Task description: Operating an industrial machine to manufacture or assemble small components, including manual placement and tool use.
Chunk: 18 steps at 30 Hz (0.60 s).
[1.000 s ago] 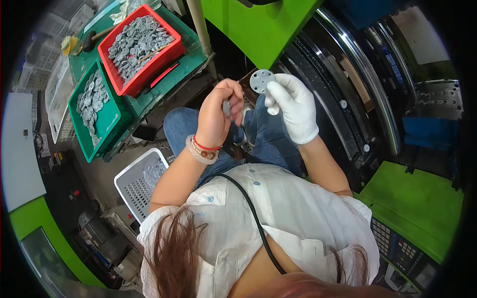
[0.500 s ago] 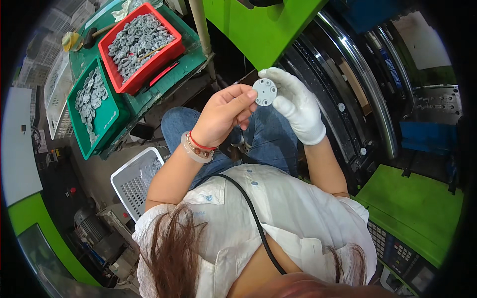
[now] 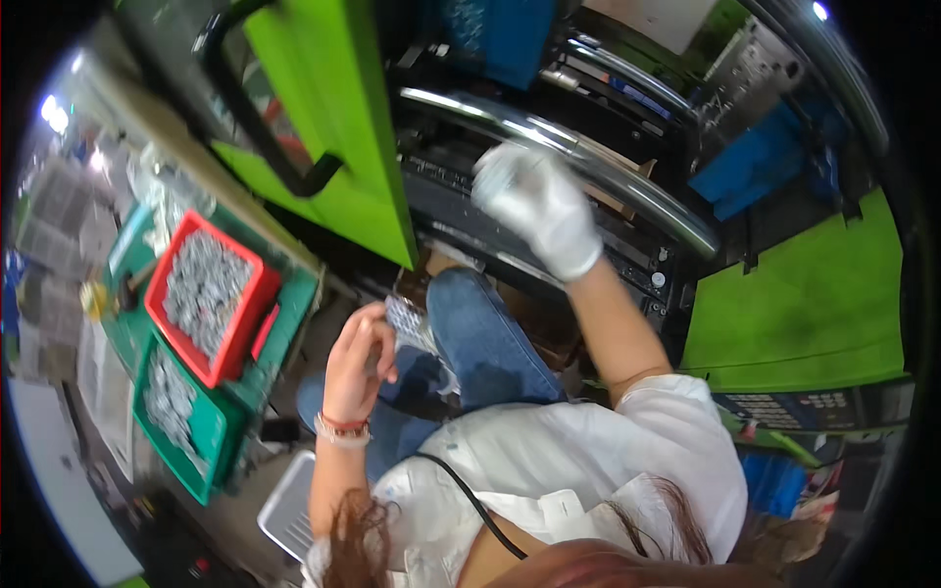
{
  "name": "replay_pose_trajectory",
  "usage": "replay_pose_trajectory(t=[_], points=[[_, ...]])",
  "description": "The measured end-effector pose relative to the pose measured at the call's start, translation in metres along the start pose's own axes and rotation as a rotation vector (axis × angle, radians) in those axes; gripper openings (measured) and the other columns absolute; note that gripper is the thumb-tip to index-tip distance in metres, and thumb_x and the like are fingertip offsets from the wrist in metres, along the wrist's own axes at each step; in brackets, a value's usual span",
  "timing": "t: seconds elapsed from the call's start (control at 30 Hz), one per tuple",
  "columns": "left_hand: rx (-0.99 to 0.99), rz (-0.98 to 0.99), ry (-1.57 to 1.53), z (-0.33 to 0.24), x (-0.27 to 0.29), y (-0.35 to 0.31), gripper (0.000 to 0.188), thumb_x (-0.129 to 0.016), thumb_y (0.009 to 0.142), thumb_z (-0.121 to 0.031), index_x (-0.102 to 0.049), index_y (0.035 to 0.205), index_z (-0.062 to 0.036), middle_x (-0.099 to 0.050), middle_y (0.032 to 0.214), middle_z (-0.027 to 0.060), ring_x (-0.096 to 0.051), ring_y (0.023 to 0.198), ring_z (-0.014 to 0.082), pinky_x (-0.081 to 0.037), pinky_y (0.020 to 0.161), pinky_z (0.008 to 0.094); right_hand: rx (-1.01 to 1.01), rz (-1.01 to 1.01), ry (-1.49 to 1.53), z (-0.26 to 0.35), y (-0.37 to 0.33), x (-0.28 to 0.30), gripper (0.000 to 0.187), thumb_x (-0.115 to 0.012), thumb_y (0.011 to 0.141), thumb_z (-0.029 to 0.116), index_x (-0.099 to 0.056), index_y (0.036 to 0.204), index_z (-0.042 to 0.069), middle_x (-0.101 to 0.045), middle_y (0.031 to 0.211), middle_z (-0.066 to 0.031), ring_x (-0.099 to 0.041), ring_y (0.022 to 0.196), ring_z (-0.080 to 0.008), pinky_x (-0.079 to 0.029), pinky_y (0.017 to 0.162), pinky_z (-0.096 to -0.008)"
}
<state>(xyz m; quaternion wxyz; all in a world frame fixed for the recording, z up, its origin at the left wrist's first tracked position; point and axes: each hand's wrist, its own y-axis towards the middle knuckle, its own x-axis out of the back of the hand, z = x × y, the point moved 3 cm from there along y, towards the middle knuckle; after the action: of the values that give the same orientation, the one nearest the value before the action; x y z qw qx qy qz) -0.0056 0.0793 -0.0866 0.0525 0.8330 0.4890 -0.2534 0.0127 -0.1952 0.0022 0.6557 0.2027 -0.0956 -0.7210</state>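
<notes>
My gloved right hand (image 3: 539, 206) reaches over the dark, open interior of the machine, beside a shiny round metal bar (image 3: 627, 186). Motion smears its fingers, and a greyish patch shows near the fingertips; whether that is a disc in the hand, I cannot make out. My bare left hand (image 3: 361, 358), with bracelets at the wrist, is raised in front of my left knee. Its fingers are loosely bent with a gap between them, and nothing shows in it. The light grey disc with small holes is not clearly visible now.
A red bin (image 3: 260, 294) and a green bin (image 3: 227, 436), both holding many grey round pieces, stand on a green table (image 3: 286, 328) at the left. A green machine door (image 3: 338, 108) with a black handle (image 3: 260, 122) rises ahead. A white basket (image 3: 287, 505) sits below the table.
Both hands were together at the grey disc. Now they are apart: my right hand has gone into the machine, my left has dropped back leftward. The view has turned to the right.
</notes>
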Motion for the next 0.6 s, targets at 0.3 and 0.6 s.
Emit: replay_pose_trajectory(t=[0.3,0.6], points=[[-0.301,-0.783,0.955,0.089,0.249,-0.032,0.024,-0.059,0.092,-0.026,-0.057,0.103,-0.0045,-0.051,0.070,0.0001,-0.046,0.052,0.0071,-0.043,0.044,0.0238,0.165,-0.363,-0.675,-0.005,0.157,0.249,0.047,-0.070,0.081,0.014,-0.051,0.119,-0.003,-0.059,0.111,-0.0107,-0.060,0.102,-0.0199,-0.049,0.090,-0.0293],[0.002,-0.889,0.392,0.108,0.283,-0.046,0.018,-0.059,0.091,-0.026,-0.058,0.100,-0.0108,-0.042,0.056,-0.0066,-0.036,0.043,0.0037,-0.033,0.037,0.0201,0.068,-0.324,-0.802,-0.047,0.220,0.310,0.051,-0.071,0.077,0.016,-0.053,0.122,0.001,-0.060,0.113,-0.0114,-0.058,0.106,-0.0205,-0.049,0.088,-0.0299]])
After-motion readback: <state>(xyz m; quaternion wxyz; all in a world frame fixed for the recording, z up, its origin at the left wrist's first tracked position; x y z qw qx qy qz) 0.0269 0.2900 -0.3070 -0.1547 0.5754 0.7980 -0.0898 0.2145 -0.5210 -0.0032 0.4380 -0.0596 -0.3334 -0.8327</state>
